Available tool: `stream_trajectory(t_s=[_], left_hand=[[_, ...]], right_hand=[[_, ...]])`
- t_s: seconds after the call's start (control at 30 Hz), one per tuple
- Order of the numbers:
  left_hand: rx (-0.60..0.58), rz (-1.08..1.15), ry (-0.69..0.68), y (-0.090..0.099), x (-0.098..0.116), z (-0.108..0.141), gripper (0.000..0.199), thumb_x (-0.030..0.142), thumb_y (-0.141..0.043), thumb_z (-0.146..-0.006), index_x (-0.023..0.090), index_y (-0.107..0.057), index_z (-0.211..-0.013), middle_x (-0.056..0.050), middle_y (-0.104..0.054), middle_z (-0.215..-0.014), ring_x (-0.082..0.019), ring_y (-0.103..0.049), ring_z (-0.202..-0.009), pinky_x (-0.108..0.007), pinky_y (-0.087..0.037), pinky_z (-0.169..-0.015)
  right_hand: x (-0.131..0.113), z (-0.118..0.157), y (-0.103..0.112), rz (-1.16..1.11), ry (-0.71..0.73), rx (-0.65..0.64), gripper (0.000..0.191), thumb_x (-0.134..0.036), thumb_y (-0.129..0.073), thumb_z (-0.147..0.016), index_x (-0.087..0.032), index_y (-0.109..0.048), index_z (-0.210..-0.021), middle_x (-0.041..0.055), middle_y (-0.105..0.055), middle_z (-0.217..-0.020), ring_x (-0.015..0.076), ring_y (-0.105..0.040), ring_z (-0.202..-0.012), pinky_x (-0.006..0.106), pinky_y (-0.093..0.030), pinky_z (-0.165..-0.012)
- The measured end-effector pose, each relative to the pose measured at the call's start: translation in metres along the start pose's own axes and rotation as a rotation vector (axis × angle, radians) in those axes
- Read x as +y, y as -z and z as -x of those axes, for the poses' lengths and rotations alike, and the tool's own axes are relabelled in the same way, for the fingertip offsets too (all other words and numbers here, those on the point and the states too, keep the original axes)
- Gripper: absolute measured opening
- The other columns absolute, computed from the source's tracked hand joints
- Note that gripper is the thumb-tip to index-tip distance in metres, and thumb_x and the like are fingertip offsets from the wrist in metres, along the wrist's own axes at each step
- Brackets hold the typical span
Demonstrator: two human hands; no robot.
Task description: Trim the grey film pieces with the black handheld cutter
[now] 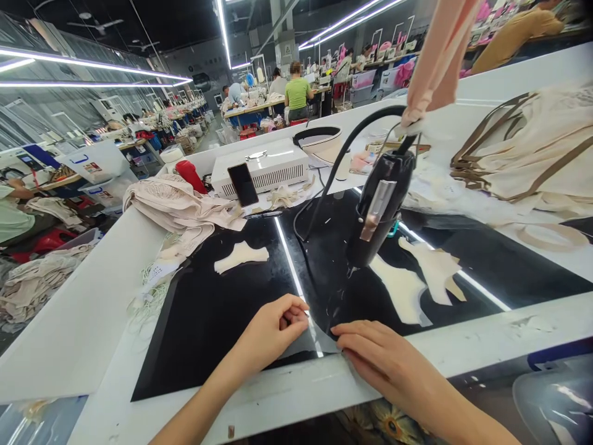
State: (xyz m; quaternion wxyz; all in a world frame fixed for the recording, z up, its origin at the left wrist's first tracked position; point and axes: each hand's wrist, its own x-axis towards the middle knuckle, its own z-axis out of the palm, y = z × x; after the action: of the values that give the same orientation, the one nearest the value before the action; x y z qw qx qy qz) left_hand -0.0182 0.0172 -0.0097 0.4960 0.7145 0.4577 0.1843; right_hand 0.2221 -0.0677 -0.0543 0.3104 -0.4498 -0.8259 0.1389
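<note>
My left hand (278,324) is held low over the near part of a glossy black mat (217,334). Its fingers curl toward the thumb, and I cannot make out anything between them. Just to its right, my right hand (384,352) lies at the mat's front edge, fingers stretched out to the left, tips at the dark surface. Above and between the hands hangs a black handheld tool (382,207) with a narrow tip, wrapped in pink cloth at the top. Cream cut fabric pieces lie near it: one piece (401,290) to the right, another (241,256) at left.
A white vented box (264,167) stands behind the mat with a phone (243,184) leaning on it. Beige fabric (171,204) is heaped at the left. More garments with brown straps (532,148) lie at right. A black cable (331,179) loops behind the tool. People work at sewing tables beyond.
</note>
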Motion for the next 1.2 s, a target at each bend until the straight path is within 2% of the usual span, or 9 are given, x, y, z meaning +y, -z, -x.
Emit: stream_trajectory(t_s=[0.07,0.13,0.23,0.3,0.57,0.73,0.83,1.0,1.2], left_hand=[[-0.023,0.11,0.046,0.002,-0.001,0.0,0.026,0.026,-0.067,-0.087,0.02,-0.073,-0.112,-0.001,-0.067,-0.091,-0.015,-0.061,-0.082,-0.025,-0.047,-0.071],[-0.043,0.163,0.072,0.005,0.0,0.001,0.025,0.027,-0.069,-0.086,0.019,-0.076,-0.108,-0.001,-0.067,-0.088,-0.014,-0.06,-0.079,-0.024,-0.046,-0.068],[-0.051,0.182,0.08,0.008,0.001,0.002,0.019,0.032,-0.07,-0.086,0.017,-0.077,-0.095,0.0,-0.063,-0.08,-0.012,-0.056,-0.071,-0.022,-0.042,-0.06],[-0.058,0.2,0.092,0.01,0.001,0.004,0.02,0.035,-0.07,-0.088,0.016,-0.077,-0.093,0.001,-0.06,-0.074,-0.011,-0.053,-0.065,-0.021,-0.041,-0.056],[-0.07,0.301,0.098,0.012,-0.007,0.006,0.028,0.042,-0.069,-0.09,0.015,-0.073,-0.097,-0.001,-0.064,-0.075,-0.01,-0.054,-0.06,-0.019,-0.039,-0.05],[-0.048,0.289,0.107,0.012,-0.009,0.006,0.029,0.043,-0.067,-0.091,0.015,-0.07,-0.096,-0.002,-0.068,-0.075,-0.009,-0.055,-0.056,-0.019,-0.039,-0.047],[-0.035,0.269,0.11,0.013,-0.011,0.007,0.026,0.042,-0.065,-0.092,0.016,-0.068,-0.094,-0.001,-0.069,-0.075,-0.009,-0.056,-0.055,-0.018,-0.039,-0.047],[-0.005,0.223,0.118,0.017,-0.015,0.008,0.018,0.036,-0.062,-0.092,0.017,-0.063,-0.089,0.0,-0.069,-0.072,-0.009,-0.055,-0.052,-0.017,-0.035,-0.043],[0.038,0.167,0.114,0.02,-0.02,0.004,0.013,0.031,-0.059,-0.089,0.018,-0.059,-0.085,0.001,-0.068,-0.072,-0.008,-0.054,-0.047,-0.019,-0.035,-0.046]], right_hand=[[-0.004,-0.001,-0.002,-0.111,-0.102,-0.01,0.024,-0.016,-0.045,-0.103,-0.026,-0.065,-0.113,0.0092,-0.075,-0.12,0.0225,-0.072,-0.108,0.036,-0.06,-0.09],[-0.01,-0.003,-0.001,-0.234,-0.225,-0.027,0.026,-0.02,-0.043,-0.104,-0.027,-0.063,-0.119,0.0075,-0.074,-0.118,0.0215,-0.072,-0.108,0.034,-0.06,-0.091],[-0.019,-0.009,0.001,-0.396,-0.394,-0.063,0.027,-0.027,-0.039,-0.106,-0.028,-0.063,-0.118,0.0042,-0.074,-0.107,0.0187,-0.073,-0.096,0.028,-0.06,-0.082],[-0.022,-0.012,0.001,-0.465,-0.459,-0.063,0.025,-0.03,-0.041,-0.105,-0.027,-0.064,-0.112,0.0035,-0.075,-0.099,0.0182,-0.073,-0.09,0.025,-0.059,-0.074],[-0.016,-0.014,-0.013,-0.448,-0.553,0.076,0.018,-0.033,-0.051,-0.097,-0.026,-0.068,-0.096,0.0012,-0.076,-0.083,0.0179,-0.072,-0.076,0.025,-0.056,-0.064],[-0.017,-0.014,-0.018,-0.446,-0.609,0.13,0.019,-0.035,-0.057,-0.093,-0.026,-0.072,-0.101,0.001,-0.08,-0.083,0.0188,-0.074,-0.073,0.026,-0.057,-0.066],[-0.017,-0.016,-0.021,-0.458,-0.635,0.116,0.018,-0.035,-0.058,-0.091,-0.026,-0.073,-0.098,0.0,-0.08,-0.08,0.0184,-0.074,-0.069,0.026,-0.055,-0.063],[-0.022,-0.025,-0.018,-0.462,-0.648,0.023,0.021,-0.036,-0.055,-0.092,-0.026,-0.072,-0.085,-0.0017,-0.075,-0.071,0.016,-0.066,-0.062,0.024,-0.046,-0.055],[-0.029,-0.031,-0.02,-0.422,-0.612,0.046,0.019,-0.027,-0.053,-0.091,-0.025,-0.07,-0.083,-0.0027,-0.073,-0.071,0.0154,-0.066,-0.065,0.023,-0.047,-0.059]])
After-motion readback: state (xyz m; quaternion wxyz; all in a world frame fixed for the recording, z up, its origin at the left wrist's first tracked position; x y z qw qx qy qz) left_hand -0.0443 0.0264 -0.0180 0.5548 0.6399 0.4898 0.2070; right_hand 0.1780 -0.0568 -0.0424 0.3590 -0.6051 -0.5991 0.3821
